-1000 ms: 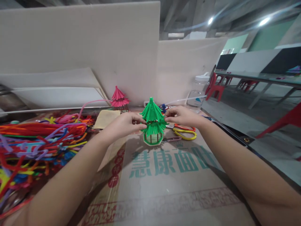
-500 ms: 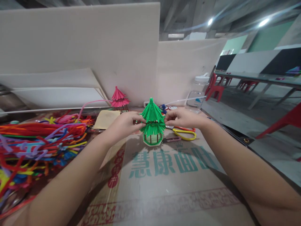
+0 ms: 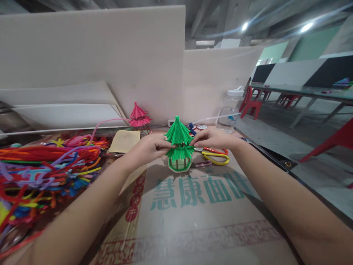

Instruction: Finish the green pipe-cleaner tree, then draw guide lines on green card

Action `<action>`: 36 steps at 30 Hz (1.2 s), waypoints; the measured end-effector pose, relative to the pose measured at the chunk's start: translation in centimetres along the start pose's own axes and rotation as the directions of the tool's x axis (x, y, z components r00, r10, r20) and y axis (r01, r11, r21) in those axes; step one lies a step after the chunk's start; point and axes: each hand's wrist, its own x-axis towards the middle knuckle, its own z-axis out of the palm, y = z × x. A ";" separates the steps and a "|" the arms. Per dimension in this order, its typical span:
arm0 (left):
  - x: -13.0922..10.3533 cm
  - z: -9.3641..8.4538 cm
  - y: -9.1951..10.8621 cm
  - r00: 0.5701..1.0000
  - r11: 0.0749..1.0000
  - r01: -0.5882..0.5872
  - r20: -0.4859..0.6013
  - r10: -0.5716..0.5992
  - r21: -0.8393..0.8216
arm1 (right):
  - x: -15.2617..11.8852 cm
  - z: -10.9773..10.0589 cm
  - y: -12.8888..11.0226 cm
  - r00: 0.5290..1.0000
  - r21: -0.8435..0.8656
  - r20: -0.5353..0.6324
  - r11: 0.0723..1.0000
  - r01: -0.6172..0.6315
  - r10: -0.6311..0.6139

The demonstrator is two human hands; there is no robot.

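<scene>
While fingers (image 3: 196, 140) flank it, the green pagoda (image 3: 178, 133) stands upright.

Probably a craft workshop: pipe cleaners (image 3: 49, 153), scissors (image 3: 211, 154).

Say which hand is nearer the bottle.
Right: the right hand is in front of the bottle, slightly left; the left hand is farther off, left of the green model.

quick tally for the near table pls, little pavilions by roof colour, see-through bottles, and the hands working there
Green-roofed pavilion: 1
Pink-roofed pavilion: 1
See-through bottle: 1
Hands, being the left hand and the right hand: 2
Total: 5
</scene>
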 end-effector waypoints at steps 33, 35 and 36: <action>0.0 -0.8 1.0 0.992 0.998 0.044 0.115 -0.048 0.040 | 0.2 0.1 0.3 0.999 0.050 -0.035 0.998 0.024 -0.022; -0.1 -1.0 1.3 0.990 0.996 0.059 0.128 -0.067 0.066 | 0.2 0.1 0.2 0.999 0.042 -0.033 0.999 0.022 -0.021; -0.1 -1.0 1.4 0.989 0.995 0.067 0.124 -0.076 0.073 | 0.2 0.1 0.2 0.999 0.039 -0.031 0.999 0.023 -0.021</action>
